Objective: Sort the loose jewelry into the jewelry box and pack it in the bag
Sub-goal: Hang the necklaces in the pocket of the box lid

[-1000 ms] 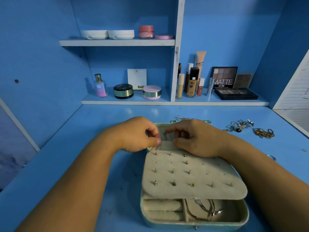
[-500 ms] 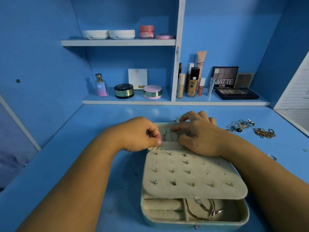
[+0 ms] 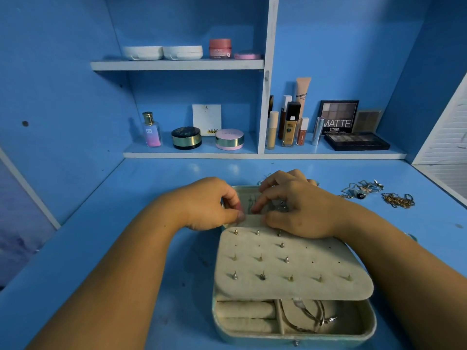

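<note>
- blue desk (image 3: 101,223) holds open jewelry box (image 3: 293,337), loose chains (image 3: 399,200) at its right.
- shelves (image 3: 177,64) behind carry cosmetics (image 3: 290,127).
- left hand (image 3: 202,205) pinches the box flap (image 3: 252,219); right hand (image 3: 303,210) curled, hold unclear.

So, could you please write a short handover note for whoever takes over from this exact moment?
Left hand pinches the pocket edge in the jewelry box lid. Right hand has fingers curled into that pocket; whether it holds anything is unclear.
Done: studs sit in the earring panel; a silver piece lies in the base.
To do: silver chains and gold chain lie loose on the desk. No bag in view.
</note>
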`<state>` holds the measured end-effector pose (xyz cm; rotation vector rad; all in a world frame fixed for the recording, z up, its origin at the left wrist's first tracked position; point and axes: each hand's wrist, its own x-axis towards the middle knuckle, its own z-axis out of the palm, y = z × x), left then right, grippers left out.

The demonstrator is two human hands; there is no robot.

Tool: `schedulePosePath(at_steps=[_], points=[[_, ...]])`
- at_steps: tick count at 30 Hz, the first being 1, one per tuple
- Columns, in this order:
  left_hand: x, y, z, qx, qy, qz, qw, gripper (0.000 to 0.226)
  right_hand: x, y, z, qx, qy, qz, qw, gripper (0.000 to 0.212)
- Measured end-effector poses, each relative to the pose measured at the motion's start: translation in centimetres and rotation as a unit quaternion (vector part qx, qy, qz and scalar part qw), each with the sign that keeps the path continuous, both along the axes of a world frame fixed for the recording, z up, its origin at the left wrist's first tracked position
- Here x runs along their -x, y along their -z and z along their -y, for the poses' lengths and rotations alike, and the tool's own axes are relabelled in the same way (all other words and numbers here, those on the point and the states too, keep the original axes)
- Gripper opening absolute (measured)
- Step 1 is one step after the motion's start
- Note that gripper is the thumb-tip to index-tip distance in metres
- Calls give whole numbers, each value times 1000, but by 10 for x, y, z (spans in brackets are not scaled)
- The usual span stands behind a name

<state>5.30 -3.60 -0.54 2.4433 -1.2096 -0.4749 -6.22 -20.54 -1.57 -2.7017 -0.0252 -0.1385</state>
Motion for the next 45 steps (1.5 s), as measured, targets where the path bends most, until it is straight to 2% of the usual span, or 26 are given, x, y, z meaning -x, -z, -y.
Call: schedulePosePath(at_steps=[6, 10, 12, 14, 17, 19, 22, 24, 27, 29, 33, 36, 42, 45], points=[[-2, 3, 2, 32, -26, 11, 999, 7, 1, -1, 3, -12, -11, -1, 1000, 6], [-7, 11, 2, 80, -44, 37, 995, 48, -1, 1, 15, 6, 6, -7, 1000, 5], [-9, 17, 4, 69, -48, 40, 996, 58, -3, 3, 18, 1, -2, -10, 1000, 3], [-12, 24, 8, 66, -41, 53, 996, 52, -4, 5, 19, -1, -7, -9, 1000, 5], [-17, 32, 8, 123, -47, 50, 990, 40, -5, 4, 28, -13, 11, 28, 999, 6], [-21, 37, 5, 177, -71, 42, 981, 35, -4, 2, 46, -34, 60, 74, 995, 6], [-32, 43, 0, 222, -126, 88, 963, 26, 4, 1, 82, -4, 163, 116, 980, 11], [-40, 49, -3, 197, -129, 110, 966, 29, 11, 1, 100, 18, 215, 79, 973, 11], [-46, 56, -5, 131, -113, 94, 980, 36, 17, 1, 112, 40, 263, -6, 964, 12], [-47, 58, -5, 122, -116, 85, 982, 37, 20, -2, 114, 30, 283, -46, 958, 7], [-46, 57, -3, 112, -116, 100, 982, 38, 25, -6, 113, 58, 285, -104, 951, 10], [-47, 56, -2, 105, -115, 102, 982, 39, 22, -6, 110, 59, 277, -105, 953, 4], [-47, 53, 1, 79, -118, 123, 982, 39, 13, 2, 104, 103, 286, -94, 948, 11], [-48, 53, 2, 78, -121, 124, 982, 38, 7, 4, 97, 100, 293, 5, 951, 9]])
